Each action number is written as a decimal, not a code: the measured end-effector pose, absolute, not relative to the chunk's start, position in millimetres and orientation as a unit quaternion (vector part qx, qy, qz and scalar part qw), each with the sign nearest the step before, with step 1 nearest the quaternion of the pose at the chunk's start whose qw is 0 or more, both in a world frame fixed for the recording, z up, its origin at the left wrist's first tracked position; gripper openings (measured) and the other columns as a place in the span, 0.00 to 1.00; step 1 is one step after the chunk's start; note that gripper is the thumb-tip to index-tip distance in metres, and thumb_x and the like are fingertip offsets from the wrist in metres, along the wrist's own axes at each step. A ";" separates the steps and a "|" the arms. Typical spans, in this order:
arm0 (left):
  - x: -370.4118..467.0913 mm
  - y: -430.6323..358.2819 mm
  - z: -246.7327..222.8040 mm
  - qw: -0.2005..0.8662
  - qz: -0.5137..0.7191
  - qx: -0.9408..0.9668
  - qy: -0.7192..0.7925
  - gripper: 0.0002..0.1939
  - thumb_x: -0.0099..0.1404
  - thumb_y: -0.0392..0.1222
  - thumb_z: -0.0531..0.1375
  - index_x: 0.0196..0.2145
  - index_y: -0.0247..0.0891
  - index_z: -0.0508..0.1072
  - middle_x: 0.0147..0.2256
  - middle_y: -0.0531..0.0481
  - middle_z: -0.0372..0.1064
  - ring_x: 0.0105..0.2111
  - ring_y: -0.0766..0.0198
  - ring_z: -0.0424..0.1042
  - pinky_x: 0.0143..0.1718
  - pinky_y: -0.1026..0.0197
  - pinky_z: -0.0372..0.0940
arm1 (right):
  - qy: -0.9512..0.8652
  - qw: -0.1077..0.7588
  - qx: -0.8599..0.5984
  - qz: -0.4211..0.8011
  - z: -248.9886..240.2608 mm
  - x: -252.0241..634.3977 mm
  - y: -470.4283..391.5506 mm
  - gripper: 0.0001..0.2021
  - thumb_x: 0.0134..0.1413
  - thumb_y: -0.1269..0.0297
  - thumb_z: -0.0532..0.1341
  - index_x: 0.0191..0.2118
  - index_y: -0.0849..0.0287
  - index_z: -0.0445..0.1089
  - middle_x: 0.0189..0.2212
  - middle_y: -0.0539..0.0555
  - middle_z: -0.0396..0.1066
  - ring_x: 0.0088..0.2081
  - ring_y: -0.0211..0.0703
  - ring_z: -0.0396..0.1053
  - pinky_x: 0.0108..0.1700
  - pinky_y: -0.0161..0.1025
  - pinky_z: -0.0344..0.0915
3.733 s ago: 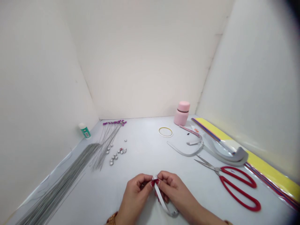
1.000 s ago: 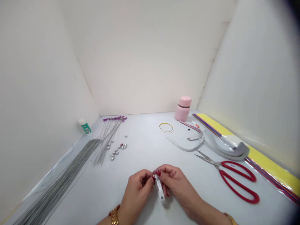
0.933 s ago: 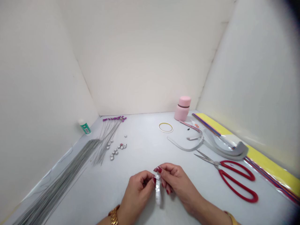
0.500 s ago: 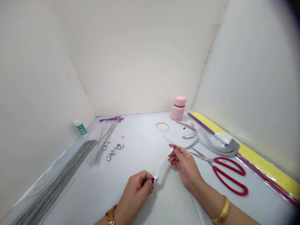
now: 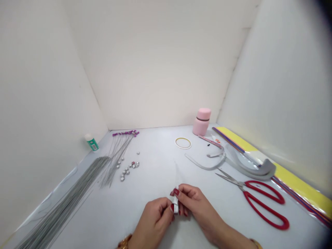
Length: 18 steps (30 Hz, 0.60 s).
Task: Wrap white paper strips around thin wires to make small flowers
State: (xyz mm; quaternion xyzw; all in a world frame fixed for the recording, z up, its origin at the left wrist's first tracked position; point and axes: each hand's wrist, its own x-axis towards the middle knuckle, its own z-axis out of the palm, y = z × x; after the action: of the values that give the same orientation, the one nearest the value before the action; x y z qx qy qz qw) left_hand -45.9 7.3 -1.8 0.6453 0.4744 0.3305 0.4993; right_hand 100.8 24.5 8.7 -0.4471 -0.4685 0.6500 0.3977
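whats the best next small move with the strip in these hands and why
Probably hold the strip steady with the left hand and gently draw it snug with the right hand: both pinch it close together, and what looks like more of it, blurred, stretches away beyond them.

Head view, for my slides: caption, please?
Left hand and right hand hold a silvery strip, open red-handled scissors at right.

2 hands (image 5: 158,219) (image 5: 194,200), 1 pr scissors (image 5: 241,184) & 1 btl (image 5: 201,127).
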 end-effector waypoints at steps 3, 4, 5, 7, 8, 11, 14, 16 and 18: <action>-45.1 7.1 -0.1 0.520 0.331 0.632 0.471 0.14 0.61 0.40 0.48 0.20 0.36 0.64 0.19 0.55 0.58 0.22 0.67 0.57 0.24 0.68 0.53 | -0.468 0.416 -0.449 0.638 8.5 100.6 24.0 0.17 0.48 0.50 0.57 0.27 0.62 0.66 0.13 0.45 0.59 0.17 0.30 0.54 0.21 0.30 0.50; -44.8 7.0 1.1 0.523 0.333 0.628 0.469 0.14 0.61 0.39 0.48 0.20 0.36 0.64 0.19 0.54 0.58 0.22 0.68 0.57 0.24 0.68 0.53 | -0.470 0.413 -0.450 0.637 7.5 100.5 23.6 0.17 0.48 0.50 0.57 0.28 0.62 0.65 0.13 0.45 0.60 0.17 0.31 0.55 0.21 0.30 0.50; -44.6 6.8 2.4 0.523 0.337 0.626 0.470 0.14 0.61 0.39 0.48 0.20 0.36 0.64 0.19 0.54 0.59 0.22 0.67 0.57 0.24 0.68 0.53 | -0.475 0.404 -0.449 0.640 6.1 100.3 23.4 0.17 0.48 0.51 0.57 0.28 0.62 0.65 0.14 0.45 0.60 0.16 0.31 0.55 0.21 0.29 0.50; -44.2 6.1 4.4 0.512 0.339 0.630 0.475 0.14 0.61 0.39 0.48 0.20 0.36 0.64 0.19 0.54 0.59 0.22 0.68 0.58 0.24 0.68 0.54 | -0.487 0.386 -0.446 0.644 2.5 100.4 23.2 0.16 0.48 0.51 0.57 0.26 0.62 0.63 0.14 0.45 0.60 0.16 0.30 0.55 0.20 0.29 0.50; -44.1 5.8 4.7 0.504 0.338 0.635 0.479 0.15 0.61 0.39 0.48 0.19 0.36 0.64 0.19 0.54 0.60 0.22 0.67 0.58 0.24 0.68 0.54 | -0.495 0.378 -0.445 0.644 0.6 100.6 23.4 0.16 0.48 0.51 0.58 0.24 0.62 0.62 0.13 0.45 0.60 0.16 0.30 0.54 0.20 0.29 0.50; -44.2 4.8 2.7 0.471 0.341 0.645 0.495 0.14 0.61 0.39 0.49 0.20 0.36 0.64 0.19 0.53 0.61 0.22 0.67 0.59 0.24 0.68 0.54 | -0.509 0.368 -0.449 0.636 -3.0 101.7 24.4 0.17 0.48 0.52 0.57 0.22 0.61 0.60 0.13 0.44 0.60 0.16 0.30 0.54 0.20 0.29 0.50; -45.0 4.0 -0.6 0.432 0.367 0.642 0.516 0.08 0.59 0.39 0.52 0.24 0.36 0.67 0.23 0.51 0.66 0.24 0.65 0.62 0.26 0.68 0.56 | -0.508 0.365 -0.458 0.631 -2.7 102.9 25.0 0.16 0.48 0.53 0.58 0.22 0.61 0.60 0.13 0.44 0.59 0.16 0.30 0.55 0.21 0.29 0.50; -45.6 3.2 -0.4 0.411 0.372 0.647 0.524 0.06 0.59 0.37 0.53 0.26 0.36 0.68 0.25 0.50 0.67 0.25 0.65 0.64 0.27 0.68 0.57 | -0.508 0.362 -0.462 0.630 -1.1 103.5 24.6 0.15 0.47 0.54 0.59 0.22 0.60 0.59 0.13 0.44 0.60 0.17 0.31 0.55 0.21 0.29 0.51; -45.8 2.2 2.4 0.402 0.364 0.662 0.517 0.08 0.60 0.36 0.52 0.26 0.36 0.68 0.24 0.50 0.67 0.26 0.65 0.64 0.29 0.67 0.58 | -0.513 0.363 -0.460 0.627 0.7 104.0 23.9 0.15 0.48 0.55 0.58 0.21 0.60 0.59 0.13 0.44 0.60 0.17 0.31 0.55 0.22 0.30 0.51</action>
State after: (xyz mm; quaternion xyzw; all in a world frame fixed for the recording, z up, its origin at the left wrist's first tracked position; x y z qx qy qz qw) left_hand -45.8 2.2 2.4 0.6620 0.5171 0.3638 0.4024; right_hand 104.0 23.9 0.7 -0.4600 -0.5131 0.6273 0.3628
